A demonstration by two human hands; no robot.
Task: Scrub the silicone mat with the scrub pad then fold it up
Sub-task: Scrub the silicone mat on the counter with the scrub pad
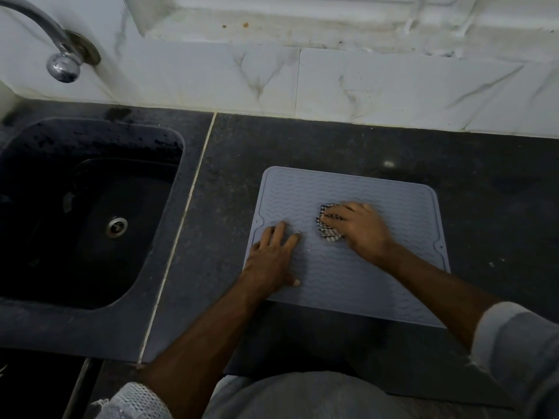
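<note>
Scrubbing was underway, by my read; folding not started. Flat grey-blue rectangular silicone mat lay fully spread on the dark speckled stone counter, toward its front edge and right of the pale grout seam, well apart from the back edge.

Right hand pressed a small checked black-and-white scrub pad onto the mat, a little beyond its centre. Fingers lay over the pad; whether they curled round it or just pushed flat, could not tell. Hand edges were blurred, so likely mid-stroke.

Left hand lay flat on the mat's left edge, fingers straight and spread, thumb out toward the front. Holding nothing, just pinning the mat down.

Progress: no suds, water or visible dirt on the mat, so how much of the surface was covered could not be judged. Left, as I saw it: the rest of the scrub, then put the pad aside and fold.

Materials:
- Mat: thin, matte, rounded corners, raised border, wavy ribbed pattern across the face, small notch tabs at mid left and right edges. Looked limp enough to fold easily; ribs probably catch the pad.
- Pad: soft woven look, crumpled.
- Counter: hard, polished, faint glare.
- Black sunken sink at the counter's left end, chrome tap above it, marble-look wall tiles along the back edge.
</note>
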